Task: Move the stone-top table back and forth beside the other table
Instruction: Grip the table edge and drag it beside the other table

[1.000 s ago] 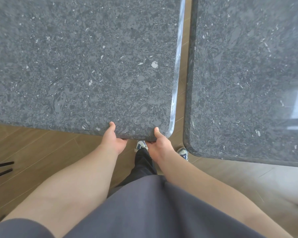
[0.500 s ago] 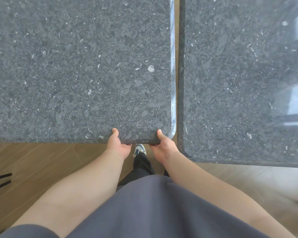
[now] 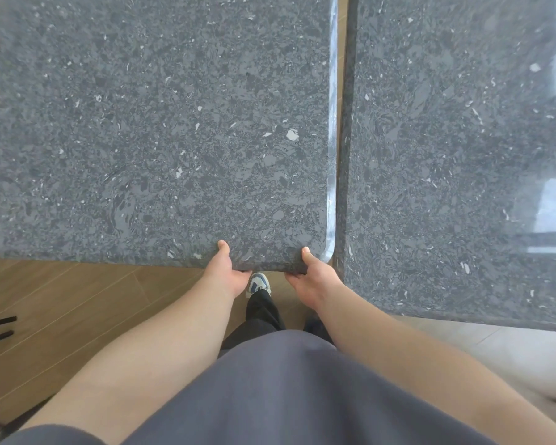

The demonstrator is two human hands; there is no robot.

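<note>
Both hands gripping stone-top table (image 3: 161, 130) near edge: left hand (image 3: 227, 271) and right hand (image 3: 315, 277), thumbs on top, close to corner beside other table (image 3: 456, 155); narrow gap between.

— What do we see from the head camera?

— We look down on a grey speckled stone-top table (image 3: 161, 130). Our left hand (image 3: 227, 271) and right hand (image 3: 313, 276) grip its near edge by the right corner, thumbs on top, fingers tucked under.

— And the other table (image 3: 456, 155)?

— It stands just beside on the right, a narrow gap between the two edges, with window glare on its top.

— Below?

— We see a wooden floor (image 3: 61, 303), one sneaker (image 3: 258, 283) between our hands, and our grey shirt (image 3: 286, 396).
</note>
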